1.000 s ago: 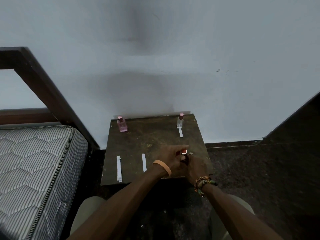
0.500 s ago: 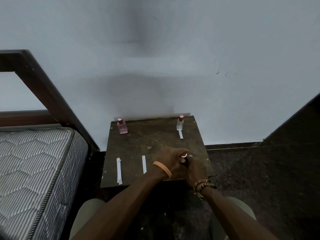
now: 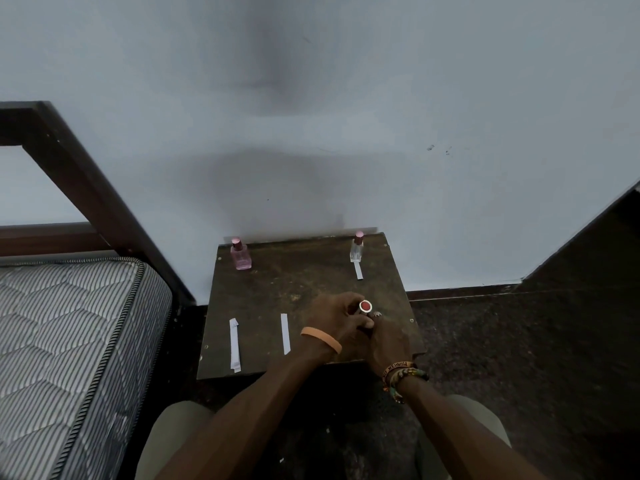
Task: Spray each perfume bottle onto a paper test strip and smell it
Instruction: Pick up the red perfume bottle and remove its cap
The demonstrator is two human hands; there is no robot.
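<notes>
Both hands meet over the front right of a small dark wooden table [image 3: 311, 282]. My left hand [image 3: 334, 318] curls around the red-topped cap [image 3: 365, 306] of a perfume bottle whose body is hidden. My right hand [image 3: 386, 341] grips the same bottle lower down. A pink perfume bottle [image 3: 240, 254] stands at the back left corner. A clear bottle with a pink cap [image 3: 357, 247] stands at the back right, with a short paper strip [image 3: 358, 270] in front of it. Two longer white strips [image 3: 234, 344] [image 3: 285, 333] lie at the front left.
A striped grey mattress [image 3: 69, 341] on a dark wooden bed frame [image 3: 86, 181] sits close to the table's left. A pale wall [image 3: 346, 133] runs right behind the table. Dark floor [image 3: 519, 358] extends to the right.
Both hands stay together on the bottle at the front right; the cap's red top now faces the camera more fully. The camera has tilted slightly.
</notes>
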